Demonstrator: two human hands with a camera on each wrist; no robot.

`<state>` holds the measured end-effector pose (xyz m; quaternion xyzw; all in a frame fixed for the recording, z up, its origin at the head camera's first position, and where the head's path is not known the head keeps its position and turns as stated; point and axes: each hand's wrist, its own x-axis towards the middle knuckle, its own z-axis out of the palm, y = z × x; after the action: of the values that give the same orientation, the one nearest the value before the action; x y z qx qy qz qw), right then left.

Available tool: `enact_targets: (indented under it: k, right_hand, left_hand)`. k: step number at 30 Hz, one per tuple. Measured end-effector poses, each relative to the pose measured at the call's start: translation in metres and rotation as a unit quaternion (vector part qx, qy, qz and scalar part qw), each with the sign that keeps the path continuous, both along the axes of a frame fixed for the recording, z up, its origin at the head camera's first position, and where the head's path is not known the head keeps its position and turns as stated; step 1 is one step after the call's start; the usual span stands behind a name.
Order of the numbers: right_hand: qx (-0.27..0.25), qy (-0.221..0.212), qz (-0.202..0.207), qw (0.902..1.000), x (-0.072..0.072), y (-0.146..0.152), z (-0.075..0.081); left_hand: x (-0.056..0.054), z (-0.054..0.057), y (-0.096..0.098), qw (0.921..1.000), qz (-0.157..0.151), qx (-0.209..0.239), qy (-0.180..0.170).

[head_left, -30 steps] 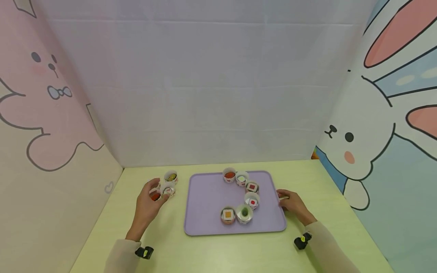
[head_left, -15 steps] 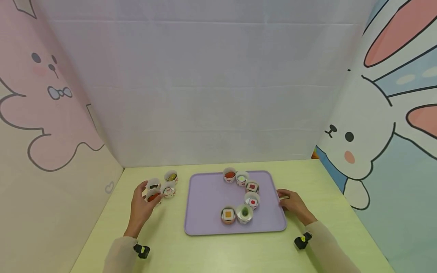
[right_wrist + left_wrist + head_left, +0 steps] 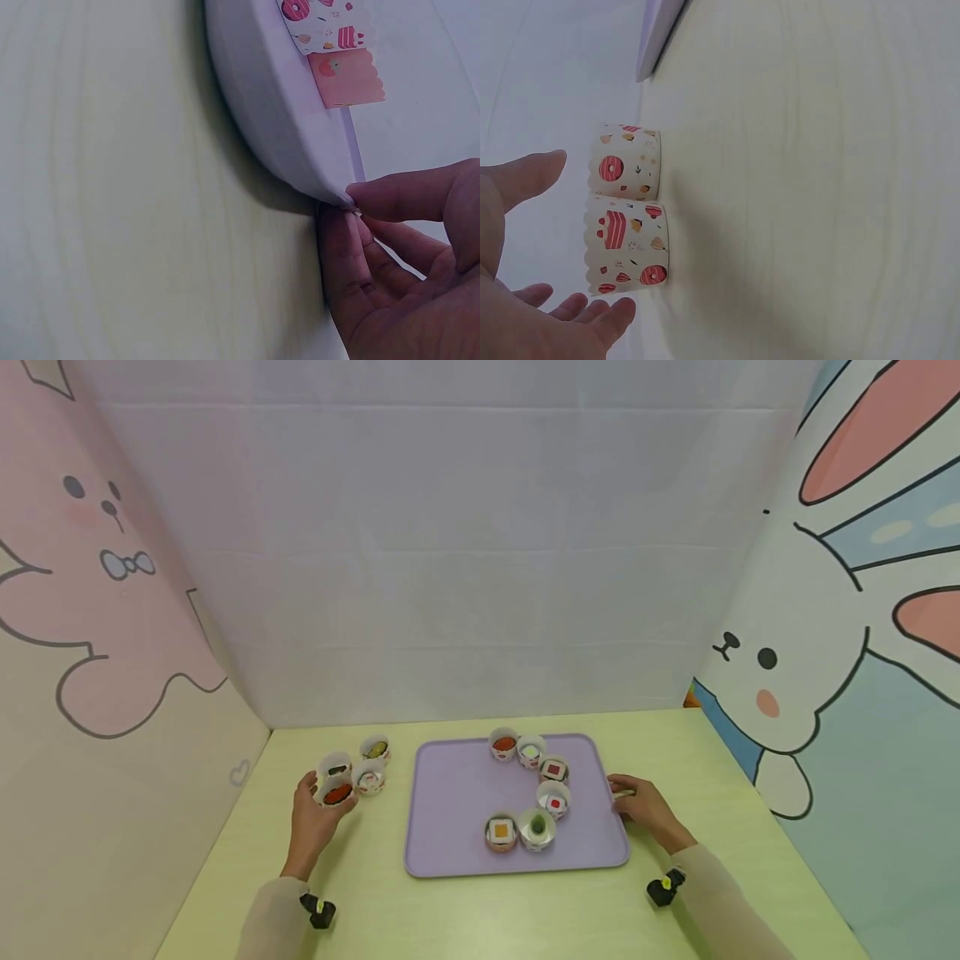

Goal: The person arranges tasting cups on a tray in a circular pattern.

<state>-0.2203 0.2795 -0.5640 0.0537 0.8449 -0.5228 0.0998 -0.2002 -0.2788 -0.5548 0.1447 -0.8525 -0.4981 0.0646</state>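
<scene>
On the table's left, a small patterned paper cup (image 3: 337, 795) with red contents stands within the spread thumb and fingers of my left hand (image 3: 313, 828). The left wrist view shows a gap between the thumb (image 3: 532, 177) and the cups, with the fingertips just beside the nearer cup (image 3: 626, 246). Close around it are a cup with dark contents (image 3: 335, 767), a pale-filled one (image 3: 370, 779) and one with yellow-green contents (image 3: 375, 749). My right hand (image 3: 648, 812) pinches the right rim of a lilac tray (image 3: 450, 802) between thumb and fingers.
Several cups stand on the tray in a curve, from a red-filled cup (image 3: 504, 746) at the back to an orange-centred sushi-like piece in a cup (image 3: 501, 833) at the front. Cloth backdrops (image 3: 480, 568) with cartoon figures enclose the table (image 3: 450, 914) at back and sides.
My left hand has moved left and slightly nearer, from around the pale-filled cup to the red one, and its fingers have loosened. The right hand keeps its pinch on the tray.
</scene>
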Motion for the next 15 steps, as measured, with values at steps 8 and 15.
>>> enact_targets:
  k: [8,15]
  right_hand:
    - [0.001,-0.001,0.002,1.0000,-0.0008,0.0002,0.0004]
    - [-0.005,-0.006,-0.002,1.0000,0.0000,-0.0006,0.0009]
  left_hand:
    - [-0.0004,-0.0048,-0.0017,0.9986,-0.007,0.035,-0.038]
    - [-0.0051,-0.0074,-0.0011,0.9986,0.009,0.021,-0.047]
